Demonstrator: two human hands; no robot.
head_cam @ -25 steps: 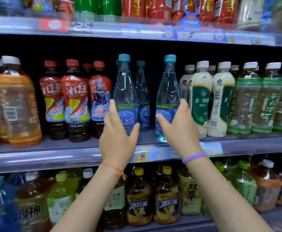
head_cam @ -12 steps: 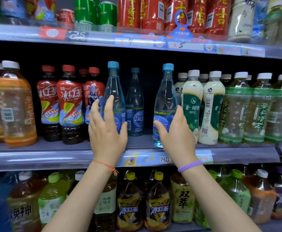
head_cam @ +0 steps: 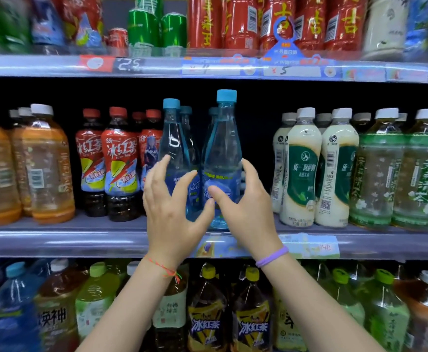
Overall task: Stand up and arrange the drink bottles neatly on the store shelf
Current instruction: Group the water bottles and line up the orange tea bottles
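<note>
On the middle shelf (head_cam: 55,240), two water bottles (head_cam: 221,148) stand side by side, seemingly touching, between tea bottles (head_cam: 120,161) left and milk-tea bottles (head_cam: 301,168) right.

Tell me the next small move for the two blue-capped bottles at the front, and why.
Probably slide the right blue-capped bottle back, level with the left blue-capped bottle. It stands nearer the shelf edge, and a dark gap separates it from the milk tea bottles. The right hand curls round it; the left hand looks open.
</note>
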